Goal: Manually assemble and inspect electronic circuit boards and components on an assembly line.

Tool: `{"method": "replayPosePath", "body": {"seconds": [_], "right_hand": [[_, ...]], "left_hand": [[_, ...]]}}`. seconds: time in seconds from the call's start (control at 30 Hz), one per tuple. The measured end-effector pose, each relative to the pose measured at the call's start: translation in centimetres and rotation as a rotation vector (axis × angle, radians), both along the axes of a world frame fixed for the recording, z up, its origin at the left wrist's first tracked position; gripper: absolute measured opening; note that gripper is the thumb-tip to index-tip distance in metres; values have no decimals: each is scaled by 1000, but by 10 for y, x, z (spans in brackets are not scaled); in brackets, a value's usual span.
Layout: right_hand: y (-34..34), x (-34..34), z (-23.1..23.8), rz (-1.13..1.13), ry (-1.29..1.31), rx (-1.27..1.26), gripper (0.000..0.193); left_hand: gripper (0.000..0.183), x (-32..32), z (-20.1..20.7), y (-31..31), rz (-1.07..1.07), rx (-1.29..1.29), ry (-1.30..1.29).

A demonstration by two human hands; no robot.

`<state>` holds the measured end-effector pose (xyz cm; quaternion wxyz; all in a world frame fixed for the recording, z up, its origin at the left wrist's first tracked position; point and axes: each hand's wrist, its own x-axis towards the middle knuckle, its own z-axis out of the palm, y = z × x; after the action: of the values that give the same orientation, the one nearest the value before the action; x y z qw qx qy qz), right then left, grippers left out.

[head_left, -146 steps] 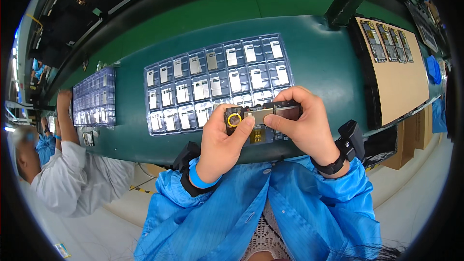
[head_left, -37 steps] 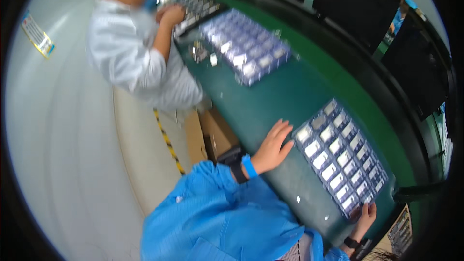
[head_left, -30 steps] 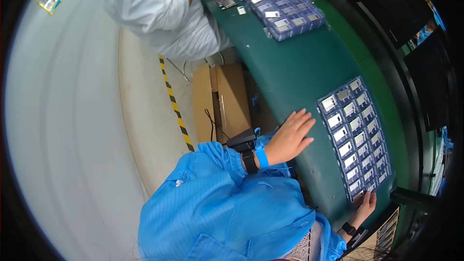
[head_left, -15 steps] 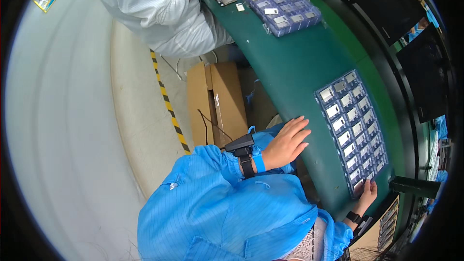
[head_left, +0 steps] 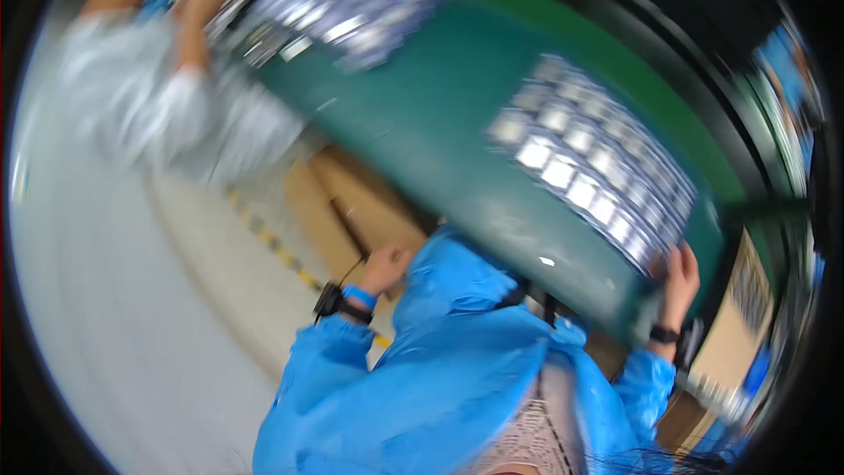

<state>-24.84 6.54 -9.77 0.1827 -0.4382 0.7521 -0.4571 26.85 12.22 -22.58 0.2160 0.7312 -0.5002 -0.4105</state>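
Observation:
A clear bluish plastic tray (head_left: 591,151) lies slantwise on the green table, its pockets filled with rows of small whitish rectangular parts. At the tray's near right corner is my right hand (head_left: 679,286), its fingers closed on the edge; motion blur softens the contact. Away from the table, my left hand (head_left: 384,269) hangs over the floor side, in front of a cardboard box. Its fingers are curled in, and nothing shows in them. Dark straps circle both wrists, and the left also has a blue band.
Beyond, a second tray of parts (head_left: 352,0) sits on the green table (head_left: 413,110). A person in a white coat (head_left: 167,110) works at the far left. An open cardboard box (head_left: 360,211) stands below the table edge. Dark monitors (head_left: 703,4) line the right side.
My left hand has left the table edge, moved left and curled its fingers. My right hand stays at the tray corner. The whole view has swung, blurring the picture.

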Motion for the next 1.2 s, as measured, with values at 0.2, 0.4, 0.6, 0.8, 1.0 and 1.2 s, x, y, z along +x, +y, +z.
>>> {"method": "replayPosePath", "body": {"seconds": [0.2, 0.4, 0.6, 0.8, 1.0, 1.2], "right_hand": [[81, 81, 59, -172, 241, -226, 19], [216, 83, 8, -449, 37, -138, 12], [312, 76, -41, -778, -124, 53, 19], [359, -10, -144, -1228, -314, 161, 54], [346, -121, -158, -1506, -937, -509, 74], [368, -153, -206, -890, 55, 608, 36]], "left_hand": [[29, -26, -7, -38, -506, 247, 63], [35, -54, -72, -105, -1081, 387, -339], [36, -174, -53, -84, -1099, 394, -221], [37, -208, -47, -78, -1114, 348, -241], [38, -197, -35, -80, -976, 326, -299], [39, -35, -37, -55, -1021, 200, -489]]}}
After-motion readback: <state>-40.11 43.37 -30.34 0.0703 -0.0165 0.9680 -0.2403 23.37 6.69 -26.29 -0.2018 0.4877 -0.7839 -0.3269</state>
